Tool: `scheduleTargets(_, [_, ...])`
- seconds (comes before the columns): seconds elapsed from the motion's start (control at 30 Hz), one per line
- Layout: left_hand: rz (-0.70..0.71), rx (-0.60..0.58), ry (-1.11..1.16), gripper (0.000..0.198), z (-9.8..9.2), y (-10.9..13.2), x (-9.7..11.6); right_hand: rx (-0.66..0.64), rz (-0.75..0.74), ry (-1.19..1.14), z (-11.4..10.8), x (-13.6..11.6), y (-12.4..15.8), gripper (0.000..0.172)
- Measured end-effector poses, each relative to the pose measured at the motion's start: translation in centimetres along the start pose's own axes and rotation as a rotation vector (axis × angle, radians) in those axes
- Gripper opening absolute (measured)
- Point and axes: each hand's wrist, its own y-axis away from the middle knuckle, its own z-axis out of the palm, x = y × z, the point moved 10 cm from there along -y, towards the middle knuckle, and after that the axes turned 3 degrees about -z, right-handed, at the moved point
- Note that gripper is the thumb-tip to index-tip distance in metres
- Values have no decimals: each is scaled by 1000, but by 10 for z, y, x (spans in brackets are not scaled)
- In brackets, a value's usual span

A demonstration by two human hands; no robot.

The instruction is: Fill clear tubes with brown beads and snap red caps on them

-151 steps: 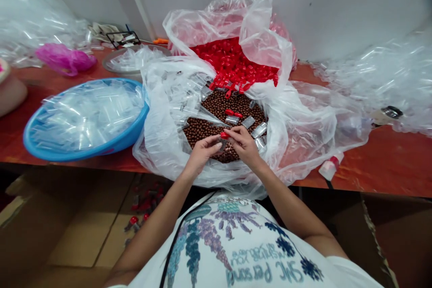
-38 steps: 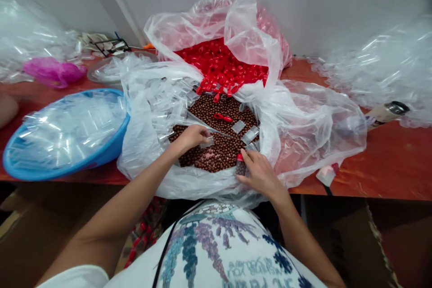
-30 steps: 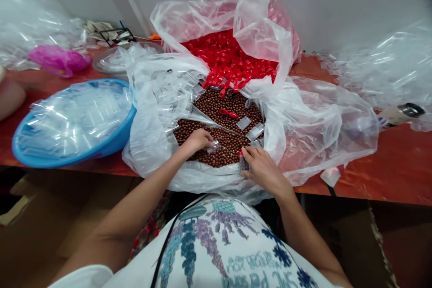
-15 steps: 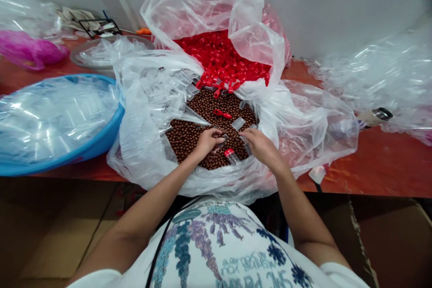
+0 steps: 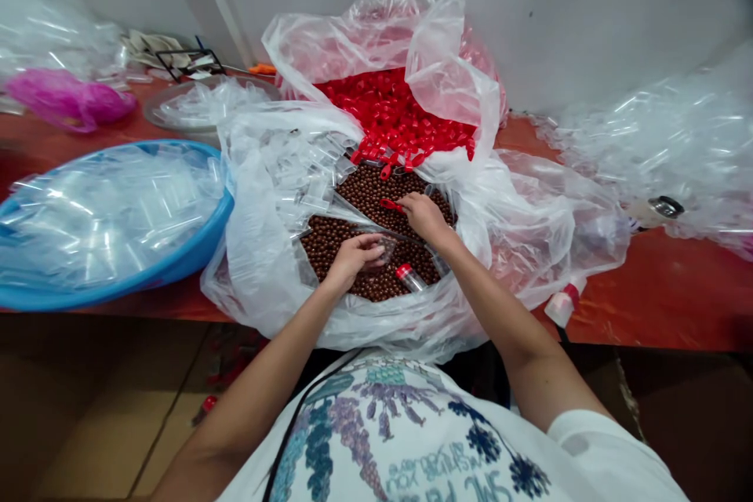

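Note:
Brown balls (image 5: 326,247) fill an opened white plastic bag (image 5: 252,251) in front of me. Low over them, my left hand (image 5: 354,259) is closed on a small clear plastic tube (image 5: 387,249), partly hidden by the fingers. My right hand (image 5: 424,216) reaches past it, fingertips pinching one end of a long red plastic cap (image 5: 391,205). Between the hands and my body, a clear tube with a red top (image 5: 412,278) lies on the balls. Several empty clear tubes (image 5: 318,153) are heaped at the bag's left side.
Behind stands a bag of red caps (image 5: 400,114). A blue basin (image 5: 227,208) piled with clear plastic pieces is at left, near a pink bag (image 5: 70,98). More clear plastic (image 5: 659,141) is heaped at right. The red table's (image 5: 659,290) front edge runs close to me.
My right hand has moved up and left, from the near right of the balls to the red cap, and taken hold of its end. My left hand stays low with the tube.

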Motion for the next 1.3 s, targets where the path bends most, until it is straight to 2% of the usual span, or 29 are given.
scheduleTargets(0.13, [-28, -12, 117, 42, -8, 13, 3, -9, 24, 67, 10, -8, -10, 27])
scheduleTargets(0.3, [-46, -89, 161, 47, -8, 32, 10, 7, 51, 20, 13, -12, -4, 31])
scheduleTargets(0.37, [-62, -79, 168, 46, -10, 37, 10, 60, 82, -140, 10, -10, 4, 39])
scheduleTargets(0.47, [-80, -52, 164, 44, -14, 40, 7, 111, 121, -562, 10, -9, 20, 46])
scheduleTargets(0.57, [-84, -56, 150, 44, -14, 40, 4, 73, 177, -895, 15, -15, 39, 47])
scheduleTargets(0.7, [-44, -109, 133, 47, -7, 44, 6, 5, 207, -1116, 9, -33, 62, 47])
scheduleTargets(0.87, [-26, -137, 122, 49, -3, 49, 8, -21, 164, -1143, -3, -46, 76, 47])
scheduleTargets(1.13, [51, -157, 108, 50, -1, 54, 9, -43, 26, -1012, -11, -62, 85, 41])
scheduleTargets(1.3, [79, -213, 183, 46, 2, 59, 9, 55, 7, -999, -30, -67, 91, 40])
